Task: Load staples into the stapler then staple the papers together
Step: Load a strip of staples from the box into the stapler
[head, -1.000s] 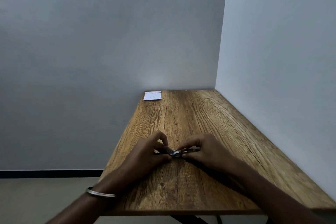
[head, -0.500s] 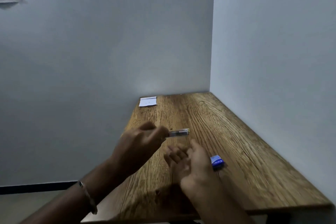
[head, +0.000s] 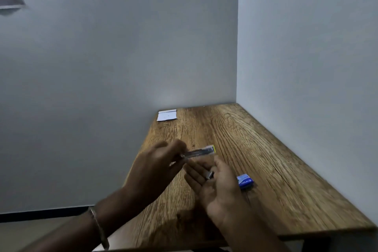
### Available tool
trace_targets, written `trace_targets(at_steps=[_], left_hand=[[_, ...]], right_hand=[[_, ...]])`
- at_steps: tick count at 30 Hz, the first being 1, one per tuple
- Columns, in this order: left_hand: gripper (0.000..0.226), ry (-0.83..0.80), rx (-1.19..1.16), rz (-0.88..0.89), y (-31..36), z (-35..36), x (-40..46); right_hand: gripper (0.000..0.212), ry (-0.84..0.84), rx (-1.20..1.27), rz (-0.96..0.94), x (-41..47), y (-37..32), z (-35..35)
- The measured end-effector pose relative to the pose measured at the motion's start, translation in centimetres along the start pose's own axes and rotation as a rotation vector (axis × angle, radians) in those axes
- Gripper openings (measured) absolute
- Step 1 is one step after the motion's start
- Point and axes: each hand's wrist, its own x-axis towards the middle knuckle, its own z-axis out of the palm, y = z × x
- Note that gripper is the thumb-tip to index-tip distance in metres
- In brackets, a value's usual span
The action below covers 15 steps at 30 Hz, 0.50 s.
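Note:
My left hand (head: 157,168) is raised above the wooden table (head: 276,159) and pinches a slim metal stapler (head: 199,152) by its near end. The stapler's yellow-tipped end points right. Just below it my right hand (head: 214,186) lies palm up with the fingers loosely curled, and a small shiny staple strip (head: 209,174) rests on them. A blue staple box (head: 245,181) lies on the table right behind my right hand. The white papers (head: 167,115) sit at the far left corner of the table.
Grey walls close the table in at the back and along the right side. The table's left and near edges drop off to the floor. A metal bangle (head: 98,227) is on my left wrist.
Both hands were on the tabletop, together on the stapler. Now the left hand has lifted it alone and the right hand has turned palm up, with a shiny strip now on it.

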Motion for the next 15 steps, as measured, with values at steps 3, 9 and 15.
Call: trace_targets(at_steps=[3,9,15], left_hand=[[0.034,0.013,-0.466,-0.462,-0.9,0.7,-0.2],[0.033,-0.162,-0.765,-0.66,-2.0,2.1,-1.8],[0.033,-0.309,-0.632,-0.55,-2.0,2.9,-2.1]], right_hand=[[0.024,-0.054,-0.138,0.025,-0.4,-1.6,-1.7],[0.02,-0.027,-0.819,-0.203,3.5,-10.3,-3.6],[0.013,-0.178,-2.009,-0.266,7.9,-13.0,-4.3]])
